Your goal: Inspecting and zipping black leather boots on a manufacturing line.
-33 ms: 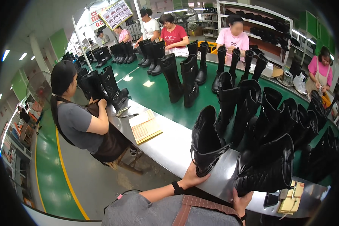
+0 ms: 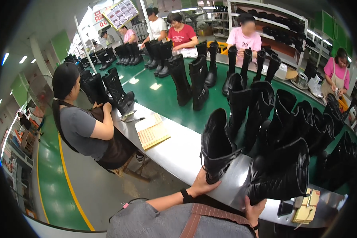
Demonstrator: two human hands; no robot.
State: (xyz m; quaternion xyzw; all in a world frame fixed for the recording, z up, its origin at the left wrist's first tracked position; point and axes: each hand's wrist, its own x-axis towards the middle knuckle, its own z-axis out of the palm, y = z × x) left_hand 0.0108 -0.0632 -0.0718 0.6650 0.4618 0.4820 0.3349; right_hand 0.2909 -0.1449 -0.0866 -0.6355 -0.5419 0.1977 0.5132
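Note:
My left hand (image 2: 204, 184) is closed round the low part of a black boot (image 2: 217, 139). That boot stands nearly upright at the metal bench edge (image 2: 178, 154), its open shaft pointing up. My right hand (image 2: 254, 209) grips a second black boot (image 2: 283, 174), which is tilted over to the right with its shaft opening at the upper right. Part of the right hand's fingers is hidden behind this boot. Just beyond both boots, several more tall black boots (image 2: 261, 111) stand close together on the green tabletop (image 2: 154, 99).
A yellow printed sheet (image 2: 152, 131) lies on the bench to the left, near a small metal tool (image 2: 127, 116). A dark phone (image 2: 285, 208) and a tied yellow bundle (image 2: 306, 206) are at the right. One co-worker (image 2: 87, 123) sits at the left; others work across the table.

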